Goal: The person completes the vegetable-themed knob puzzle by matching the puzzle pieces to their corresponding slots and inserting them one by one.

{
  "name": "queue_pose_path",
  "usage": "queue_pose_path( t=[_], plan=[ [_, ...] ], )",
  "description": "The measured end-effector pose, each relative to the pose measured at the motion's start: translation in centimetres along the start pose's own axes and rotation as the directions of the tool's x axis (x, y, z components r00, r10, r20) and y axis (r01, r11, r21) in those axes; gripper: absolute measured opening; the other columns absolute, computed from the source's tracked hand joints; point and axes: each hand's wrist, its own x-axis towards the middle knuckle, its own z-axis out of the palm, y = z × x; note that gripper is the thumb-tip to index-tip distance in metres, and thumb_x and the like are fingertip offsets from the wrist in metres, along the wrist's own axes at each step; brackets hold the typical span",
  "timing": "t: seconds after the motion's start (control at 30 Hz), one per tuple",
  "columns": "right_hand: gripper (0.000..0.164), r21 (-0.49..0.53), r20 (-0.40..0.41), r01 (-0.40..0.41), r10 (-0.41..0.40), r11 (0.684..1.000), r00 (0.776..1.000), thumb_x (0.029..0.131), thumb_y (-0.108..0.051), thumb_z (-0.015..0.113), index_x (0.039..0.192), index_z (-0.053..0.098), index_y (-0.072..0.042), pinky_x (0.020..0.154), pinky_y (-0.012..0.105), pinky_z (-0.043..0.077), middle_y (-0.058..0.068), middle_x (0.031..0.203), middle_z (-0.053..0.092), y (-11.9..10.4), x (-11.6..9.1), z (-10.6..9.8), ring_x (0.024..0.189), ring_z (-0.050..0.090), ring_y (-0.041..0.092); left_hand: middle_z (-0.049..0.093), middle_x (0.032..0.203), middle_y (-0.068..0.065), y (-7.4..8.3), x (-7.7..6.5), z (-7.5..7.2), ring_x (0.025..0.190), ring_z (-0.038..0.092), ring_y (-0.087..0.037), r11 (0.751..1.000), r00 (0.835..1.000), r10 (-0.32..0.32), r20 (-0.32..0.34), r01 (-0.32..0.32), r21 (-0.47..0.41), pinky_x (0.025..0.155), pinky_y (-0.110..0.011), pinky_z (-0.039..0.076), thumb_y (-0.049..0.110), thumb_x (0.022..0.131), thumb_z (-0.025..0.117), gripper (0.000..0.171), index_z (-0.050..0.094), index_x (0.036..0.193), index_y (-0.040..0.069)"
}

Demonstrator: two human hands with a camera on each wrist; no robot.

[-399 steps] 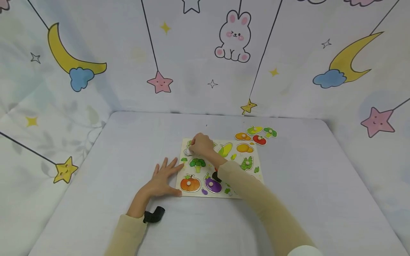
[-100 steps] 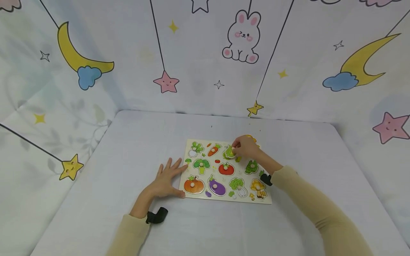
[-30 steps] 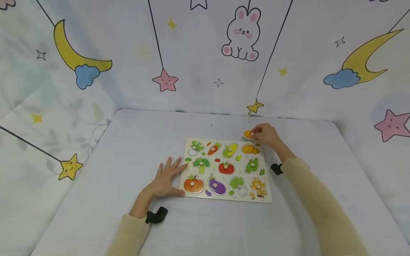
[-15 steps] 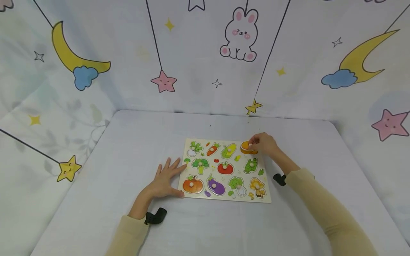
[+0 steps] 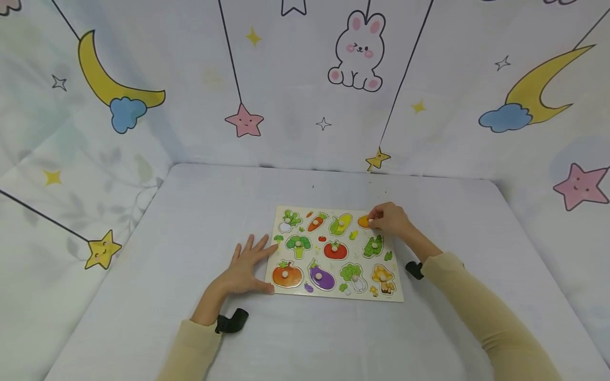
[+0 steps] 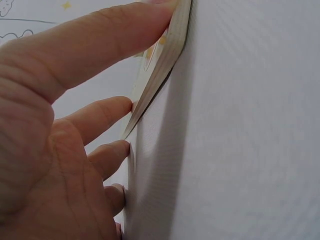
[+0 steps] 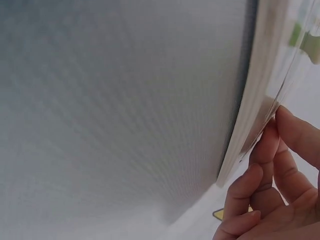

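Observation:
The wooden peg puzzle board point(image 5: 329, 293) lies on the white table, filled with knobbed vegetable pieces. My right hand point(image 5: 393, 219) pinches the knob of an orange-yellow potato-shaped piece point(image 5: 364, 221) at the board's far right corner, over its matching spot; the fingers cover its right part. In the right wrist view, the bent fingertips point(image 7: 282, 112) are right at the board's top face. My left hand point(image 5: 243, 271) rests spread at the board's left edge. In the left wrist view, its thumb point(image 6: 115, 35) touches the near corner and one finger the side edge point(image 6: 155, 82).
Several pieces sit in the board, among them corn point(image 5: 340, 225), a tomato point(image 5: 335, 250), broccoli point(image 5: 298, 246), a pumpkin point(image 5: 287, 275) and an eggplant point(image 5: 322, 278). A printed cloth backdrop point(image 5: 286, 63) rises behind the white-covered table point(image 5: 295, 338).
Since the oldest frame, the broccoli, tomato and corn pieces have gone from behind the board into it. The right hand has brought the potato piece onto the board's far right corner. Left hand stays.

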Motion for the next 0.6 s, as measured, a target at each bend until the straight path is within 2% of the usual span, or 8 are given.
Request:
queue_pose_path(
  t=[0.1, 0.2, 0.37, 0.5, 0.6],
  plan=[
    [0.018, 0.002, 0.005, -0.004, 0.004, 1.0, 1.0, 0.088, -0.019, 0.07, 0.099, 0.066, -0.004, 0.067, 0.029, 0.04, 0.009, 0.088, 0.062, 0.3, -0.1, 0.0, 0.082, 0.053, 0.024, 0.014, 0.164, -0.014, 0.0, 0.2, 0.0, 0.151, -0.009, -0.042, 1.0, 1.0, 0.007, 0.006, -0.007, -0.003, 0.117, -0.061, -0.015, 0.028, 0.063, 0.089, 0.101, 0.04, 0.15, 0.014],
    [0.024, 0.024, 0.011, -0.009, 0.009, 1.0, 1.0, 0.089, -0.021, 0.069, 0.106, 0.065, -0.004, 0.067, 0.028, 0.04, 0.012, 0.095, 0.062, 0.5, -0.6, -0.2, 0.084, 0.052, 0.024, 0.014, 0.164, -0.014, 0.1, 0.5, 0.0, 0.15, -0.008, -0.043, 1.0, 1.0, 0.019, 0.009, -0.019, -0.008, 0.117, -0.061, -0.015, 0.028, 0.063, 0.089, 0.101, 0.04, 0.15, 0.013],
    [0.041, 0.057, -0.043, 0.018, -0.016, 0.998, 0.999, 0.092, -0.026, 0.066, 0.123, 0.06, 0.0, 0.069, 0.029, 0.044, 0.017, 0.104, 0.061, 1.1, -2.9, -1.0, 0.09, 0.053, 0.027, 0.014, 0.164, -0.015, 0.0, 0.6, 0.1, 0.15, -0.008, -0.043, 1.0, 0.999, 0.028, 0.022, -0.028, -0.011, 0.117, -0.061, -0.015, 0.03, 0.063, 0.089, 0.101, 0.04, 0.15, 0.013],
    [0.048, 0.017, -0.124, 0.087, -0.084, 0.996, 0.989, 0.097, -0.03, 0.06, 0.13, 0.054, 0.004, 0.081, 0.042, 0.053, 0.022, 0.117, 0.061, 1.9, -5.8, -1.9, 0.104, 0.057, 0.035, 0.015, 0.164, -0.015, 0.0, 0.3, -0.2, 0.151, -0.005, -0.043, 1.0, 1.0, 0.009, 0.027, -0.009, 0.014, 0.118, -0.062, -0.01, 0.034, 0.067, 0.087, 0.1, 0.037, 0.151, 0.012],
    [0.051, -0.064, -0.193, 0.145, -0.154, 0.987, 0.969, 0.097, -0.031, 0.06, 0.133, 0.052, 0.004, 0.094, 0.058, 0.046, 0.027, 0.129, 0.055, 2.8, -8.3, -2.4, 0.118, 0.052, 0.043, 0.016, 0.163, -0.017, 0.0, 0.1, -0.8, 0.15, 0.001, -0.046, 0.998, 1.0, -0.005, -0.01, 0.006, 0.056, 0.118, -0.066, -0.001, 0.04, 0.073, 0.083, 0.099, 0.033, 0.153, 0.009]
  ],
)
